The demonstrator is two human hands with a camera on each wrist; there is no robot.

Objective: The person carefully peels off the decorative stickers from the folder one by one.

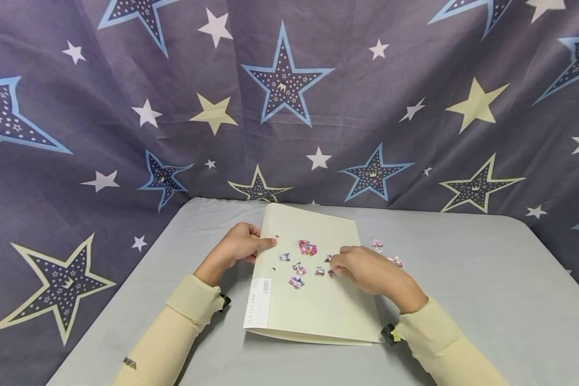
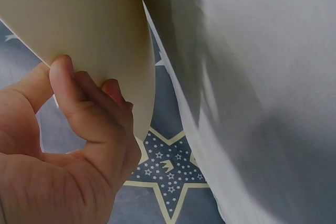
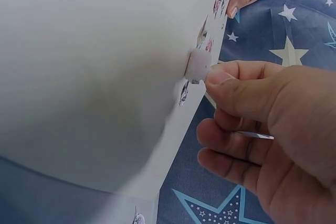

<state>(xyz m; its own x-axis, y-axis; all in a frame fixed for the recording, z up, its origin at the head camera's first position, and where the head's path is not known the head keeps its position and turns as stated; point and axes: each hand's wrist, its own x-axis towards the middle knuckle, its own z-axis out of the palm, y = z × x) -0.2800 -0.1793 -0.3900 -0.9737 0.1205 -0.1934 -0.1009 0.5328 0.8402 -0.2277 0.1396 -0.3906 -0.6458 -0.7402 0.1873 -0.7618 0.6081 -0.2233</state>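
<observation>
A cream clip file (image 1: 318, 316) lies tilted on the table, its left edge raised. My left hand (image 1: 238, 244) pinches that edge, thumb on the cover and fingers underneath; the left wrist view shows the fingers (image 2: 79, 98) against the file's underside. Over the cover's right half, my right hand (image 1: 371, 271) pinches a small sticker (image 3: 198, 65), its pale back showing in the right wrist view. Another thin sticker-like piece (image 3: 257, 136) is tucked among that hand's lower fingers. Several shiny character stickers lie on the cover, among them a larger pink-red one (image 1: 307, 247).
More stickers (image 1: 377, 244) lie on the grey table (image 1: 439, 236) right of the file, partly behind my right hand. A white barcode label (image 1: 259, 303) is at the cover's lower left. A star-patterned curtain (image 1: 318, 134) hangs behind the table.
</observation>
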